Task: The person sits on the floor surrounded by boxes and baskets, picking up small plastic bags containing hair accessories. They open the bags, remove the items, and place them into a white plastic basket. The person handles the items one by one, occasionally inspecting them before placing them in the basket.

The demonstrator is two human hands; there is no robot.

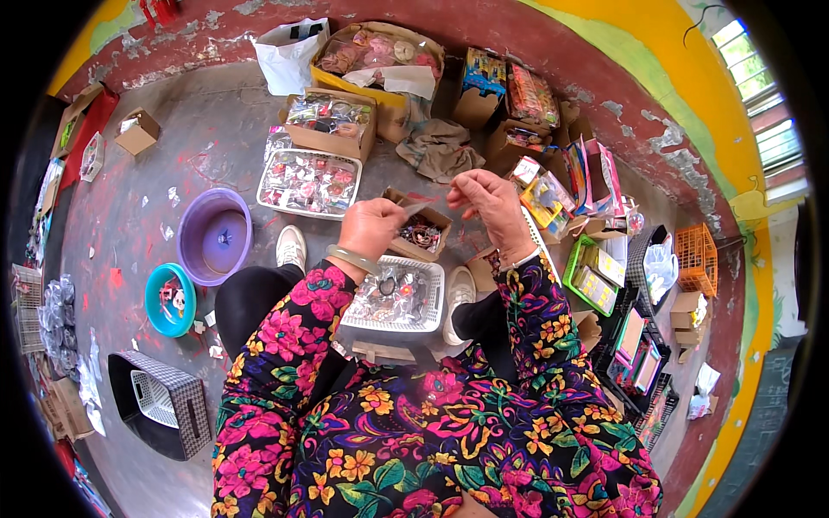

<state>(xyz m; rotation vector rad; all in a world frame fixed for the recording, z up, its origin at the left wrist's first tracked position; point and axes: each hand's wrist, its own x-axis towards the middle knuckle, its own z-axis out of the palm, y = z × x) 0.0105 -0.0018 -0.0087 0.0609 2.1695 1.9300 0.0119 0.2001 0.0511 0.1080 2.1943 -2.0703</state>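
Pinching a clear packet above a cardboard box

The left hand grips the packet by the box's far edge; the right hand is curled just beside it, and I cannot tell whether it holds anything. A slackened pinch could drop the flimsy packet among the trinkets. Counted: one pinched packet, one trinket-filled box, two packet-filled white baskets and, toward the floor's left edge, one purple basin and one turquoise basin.
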